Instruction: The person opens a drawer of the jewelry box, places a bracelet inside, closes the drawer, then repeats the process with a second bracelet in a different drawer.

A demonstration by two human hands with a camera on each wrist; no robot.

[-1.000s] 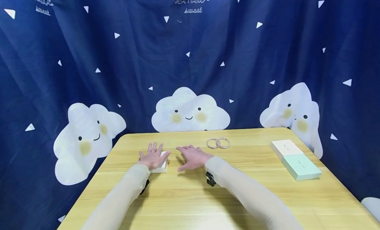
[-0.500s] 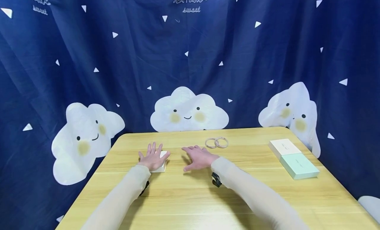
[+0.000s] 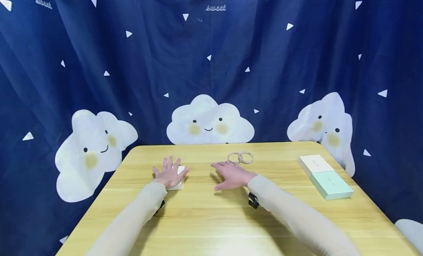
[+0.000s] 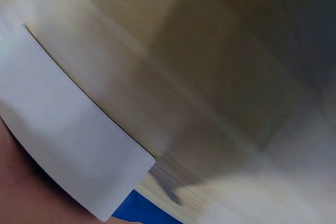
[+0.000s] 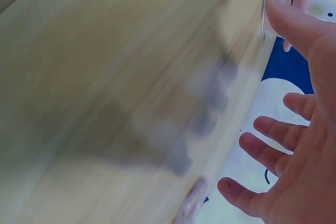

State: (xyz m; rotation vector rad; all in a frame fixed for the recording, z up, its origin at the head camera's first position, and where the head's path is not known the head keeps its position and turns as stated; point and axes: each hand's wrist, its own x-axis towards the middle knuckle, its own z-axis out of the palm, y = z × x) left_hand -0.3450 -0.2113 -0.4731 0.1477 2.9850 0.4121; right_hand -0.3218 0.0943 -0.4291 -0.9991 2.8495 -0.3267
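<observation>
A small white box point(image 3: 177, 187) lies on the table at left of centre in the head view. My left hand point(image 3: 168, 176) rests over it with fingers spread, covering much of its top. One long side of the box point(image 4: 73, 124) fills the lower left of the left wrist view. My right hand point(image 3: 232, 176) is held low over the table, fingers loosely extended, holding nothing. Just beyond its fingers lie two pale, bangle-like rings point(image 3: 253, 158) that overlap. Part of one ring point(image 5: 190, 203) shows at the bottom of the right wrist view.
At the right side of the wooden table point(image 3: 211, 215), a white box point(image 3: 316, 163) and a mint green box point(image 3: 332, 184) lie end to end. A dark blue curtain point(image 3: 148, 72) with cloud prints hangs behind the table's far edge.
My right hand has moved to the right, away from the left hand and nearer the rings. The left hand stays on the white box. The head view has shifted slightly.
</observation>
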